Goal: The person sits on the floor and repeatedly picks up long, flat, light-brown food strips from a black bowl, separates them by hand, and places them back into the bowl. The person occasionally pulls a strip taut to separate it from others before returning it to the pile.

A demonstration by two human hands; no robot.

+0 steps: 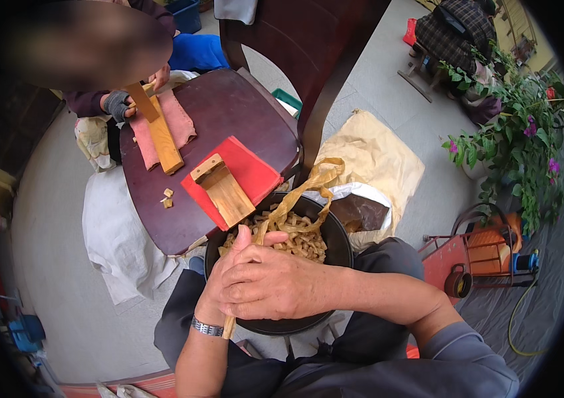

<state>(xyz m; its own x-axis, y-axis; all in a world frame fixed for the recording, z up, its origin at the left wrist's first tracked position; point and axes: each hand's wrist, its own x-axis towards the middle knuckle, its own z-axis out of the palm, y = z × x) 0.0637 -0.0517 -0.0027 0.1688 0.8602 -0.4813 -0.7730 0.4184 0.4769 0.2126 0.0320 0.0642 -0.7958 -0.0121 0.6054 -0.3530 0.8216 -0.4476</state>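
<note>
My left hand (221,278), with a metal watch at its wrist, and my right hand (279,286) are clasped together around a long yellowish-brown strip (289,201). A short end of it pokes out below my fingers, beside the watch. From the top of my hands the strip runs over a black round basin (345,244) and loops past its far rim. Many small cut brown pieces (306,244) lie in the basin, partly hidden by my hands. Just beyond my fingers, a wooden board with a raised end block (229,196) rests on a red cloth (257,164).
Left of the basin is a dark red chair seat (227,109). Across it, a person cuts with a wide blade (142,102) on a wooden board (165,142) over a pink cloth (177,117). A paper sack (376,154), a red metal cart (443,263) and flowering plants (521,134) stand right.
</note>
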